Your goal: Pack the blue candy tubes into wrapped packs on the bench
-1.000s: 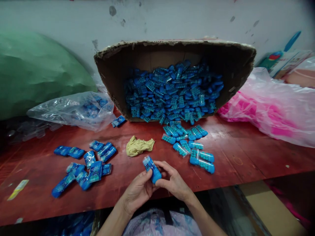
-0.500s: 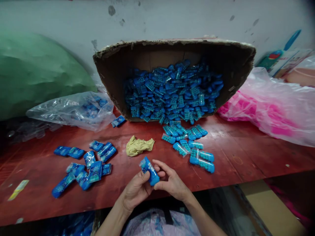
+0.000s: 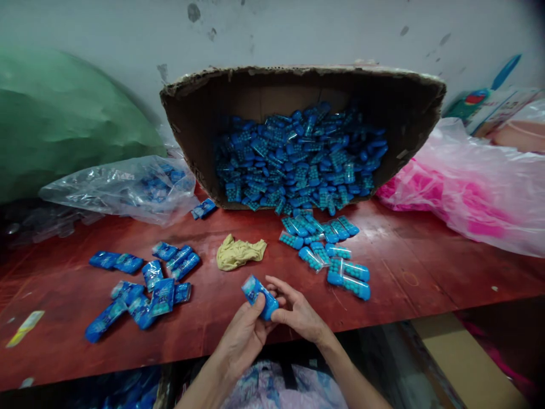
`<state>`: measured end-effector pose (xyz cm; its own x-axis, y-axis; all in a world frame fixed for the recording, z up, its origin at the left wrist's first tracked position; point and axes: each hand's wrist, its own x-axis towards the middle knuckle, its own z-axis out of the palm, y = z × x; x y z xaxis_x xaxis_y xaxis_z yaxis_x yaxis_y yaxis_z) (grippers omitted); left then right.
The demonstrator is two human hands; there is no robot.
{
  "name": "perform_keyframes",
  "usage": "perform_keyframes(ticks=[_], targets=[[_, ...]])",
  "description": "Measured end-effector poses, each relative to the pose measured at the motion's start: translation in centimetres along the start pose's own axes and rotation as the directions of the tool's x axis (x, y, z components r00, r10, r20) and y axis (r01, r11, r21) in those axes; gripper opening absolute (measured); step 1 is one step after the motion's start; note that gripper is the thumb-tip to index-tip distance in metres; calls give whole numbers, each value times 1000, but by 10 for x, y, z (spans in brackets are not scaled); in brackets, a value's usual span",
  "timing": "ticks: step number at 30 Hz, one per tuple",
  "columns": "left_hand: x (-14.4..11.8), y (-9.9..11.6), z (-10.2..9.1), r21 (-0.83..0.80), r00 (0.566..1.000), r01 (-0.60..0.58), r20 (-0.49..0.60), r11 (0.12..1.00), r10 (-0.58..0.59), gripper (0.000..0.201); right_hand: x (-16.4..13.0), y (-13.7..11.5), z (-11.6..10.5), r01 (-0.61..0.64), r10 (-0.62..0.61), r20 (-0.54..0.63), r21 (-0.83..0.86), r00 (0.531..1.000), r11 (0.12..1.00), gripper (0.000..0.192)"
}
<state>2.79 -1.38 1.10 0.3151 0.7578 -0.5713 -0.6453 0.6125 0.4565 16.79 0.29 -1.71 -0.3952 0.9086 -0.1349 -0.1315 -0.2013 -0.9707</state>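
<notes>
Two bare hands meet in front of me, seen from my distant seat through the head camera, just over the near edge of a red table [image 3: 409, 250]. I see the left hand [image 3: 242, 338] closed on a blue packet [image 3: 265, 299], its thumb pressed over the printed face and its fingers underneath. The packet slants, its upper end pointing away and to the left. The right hand [image 3: 304, 318] is at the packet's lower right end, the tip of its thumb against it. Its index finger reaches out, leaving a wide gap above the thumb; I cannot tell whether the curled fingers behind are gripping too.

Beyond the hands I make out a crumpled yellowish cloth [image 3: 240, 253]. To its left lies a loose group of similar blue packets [image 3: 162, 296], some overlapping. To its right I have a cluster of clear-sided bottles [image 3: 349, 285] with blue ends and blue-green beads. Behind them a cardboard box [image 3: 200, 94] opens toward me, heaped with more such bottles. A clear plastic bag [image 3: 106, 187] sits left of the box.
</notes>
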Motion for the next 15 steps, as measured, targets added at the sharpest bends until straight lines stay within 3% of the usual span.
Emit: perform_keyframes(ticks=[3, 5, 11, 15], targets=[[-4, 8, 0, 22, 986, 40, 160, 999, -43, 21, 2, 0, -4, 23, -23, -1, 60, 1000, 998, 65], [-5, 10, -2, 38, 978, 65, 197, 997, -71, 20, 3, -2, -4, 5, -7, 18, 83, 1000, 997, 69], [-5, -5, 0, -16, 999, 9, 51, 1000, -9, 15, 0, -2, 3, -6, 2, 35, 120, 999, 993, 65], [-7, -11, 4, -45, 999, -7, 50, 999, 10, 19, 0, 4, 4, -6, 10, -31, 111, 999, 994, 62]])
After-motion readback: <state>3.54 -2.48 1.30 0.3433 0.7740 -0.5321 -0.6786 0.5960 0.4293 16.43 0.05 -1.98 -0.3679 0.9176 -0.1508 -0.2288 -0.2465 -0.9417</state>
